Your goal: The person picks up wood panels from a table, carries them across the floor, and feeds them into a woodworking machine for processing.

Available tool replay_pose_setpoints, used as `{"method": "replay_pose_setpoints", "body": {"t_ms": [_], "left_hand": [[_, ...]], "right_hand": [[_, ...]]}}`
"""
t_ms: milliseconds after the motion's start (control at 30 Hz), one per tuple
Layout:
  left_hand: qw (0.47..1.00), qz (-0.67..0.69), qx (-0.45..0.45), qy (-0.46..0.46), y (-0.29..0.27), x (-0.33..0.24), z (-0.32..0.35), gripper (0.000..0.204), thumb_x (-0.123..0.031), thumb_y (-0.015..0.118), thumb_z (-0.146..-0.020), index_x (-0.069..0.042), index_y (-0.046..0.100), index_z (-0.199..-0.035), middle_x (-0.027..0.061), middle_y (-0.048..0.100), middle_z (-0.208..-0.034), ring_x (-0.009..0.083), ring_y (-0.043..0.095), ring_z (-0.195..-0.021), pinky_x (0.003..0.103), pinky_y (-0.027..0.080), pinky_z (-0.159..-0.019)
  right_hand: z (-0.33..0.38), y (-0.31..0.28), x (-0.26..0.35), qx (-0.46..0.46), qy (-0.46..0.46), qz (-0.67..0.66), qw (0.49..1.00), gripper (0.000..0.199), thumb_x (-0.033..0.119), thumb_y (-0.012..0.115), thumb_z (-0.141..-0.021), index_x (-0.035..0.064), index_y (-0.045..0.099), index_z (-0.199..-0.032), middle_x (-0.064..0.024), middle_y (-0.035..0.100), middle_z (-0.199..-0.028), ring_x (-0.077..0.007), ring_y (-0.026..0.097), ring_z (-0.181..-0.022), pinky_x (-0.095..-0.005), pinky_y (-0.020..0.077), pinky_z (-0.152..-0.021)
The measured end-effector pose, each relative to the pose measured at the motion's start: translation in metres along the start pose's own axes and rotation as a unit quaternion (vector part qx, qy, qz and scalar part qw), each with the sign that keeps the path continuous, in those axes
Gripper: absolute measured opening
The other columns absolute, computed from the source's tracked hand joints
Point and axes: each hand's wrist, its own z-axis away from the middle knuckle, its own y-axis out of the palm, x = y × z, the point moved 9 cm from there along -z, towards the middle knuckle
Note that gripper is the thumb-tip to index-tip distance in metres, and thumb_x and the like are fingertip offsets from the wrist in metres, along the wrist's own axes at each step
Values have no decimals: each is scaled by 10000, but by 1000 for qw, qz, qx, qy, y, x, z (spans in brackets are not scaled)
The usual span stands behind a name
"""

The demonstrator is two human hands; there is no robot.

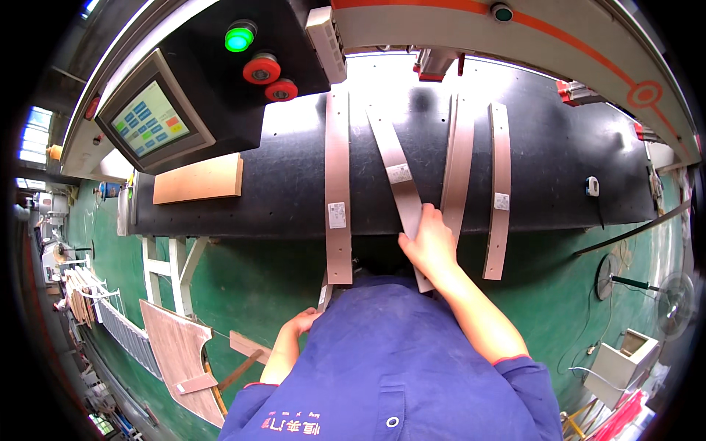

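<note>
My right hand [430,241] is closed round the near part of a slanted grey-brown strip [387,147]. This strip lies partly on the black table, bears a white label, and its near end hangs over the edge by my body. Low at my left side, my left hand [300,322] is curled at the end of another narrow strip [324,295], mostly hidden by my blue work jacket. A long labelled strip [337,154] lies left of the slanted one. To the right are a further strip [457,151], partly behind my right hand, and a labelled strip [498,165] with holes.
The black table [544,184] carries a light wooden board [198,181] and a small tape measure [592,186]. A control panel with touch screen [151,117] and red buttons [262,70] overhangs the left. A machine beam [441,22] spans the far side. A fan [673,301] stands right.
</note>
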Motion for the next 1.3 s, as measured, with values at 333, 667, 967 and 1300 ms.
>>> {"method": "replay_pose_setpoints", "body": {"t_ms": [333,667,967,1300], "left_hand": [[999,29,-2,17,16,17,6,795,-518,745,-730,13,533,-1283,142,644,-1200,234,607,-1107,360,481,-941],[995,97,5,-5,43,62,15,528,-398,686,-838,-5,558,-1166,108,654,-1059,215,638,-935,359,530,-787],[999,21,22,13,37,55,1,474,-350,654,-865,-23,552,-1193,118,665,-1080,233,642,-962,380,538,-779],[1000,19,-5,2,16,41,10,510,-337,727,-779,-33,562,-1154,119,681,-1043,236,657,-952,388,535,-827]], "right_hand": [[-40,70,20,31,-52,113,992,808,310,721,-781,-90,355,-1380,-232,645,-954,-387,694,-781,-459,576,-699],[14,13,-7,-122,-60,41,990,474,222,660,-804,-11,526,-1195,-208,602,-1093,-384,579,-1047,-482,474,-890],[15,19,-108,-103,188,11,977,836,341,758,-767,-2,327,-1395,-259,532,-1305,-428,601,-1109,-481,492,-932],[41,0,-141,-222,169,-242,929,671,174,762,-775,-40,448,-1328,-241,634,-1181,-313,638,-1085,-391,479,-966]]}}
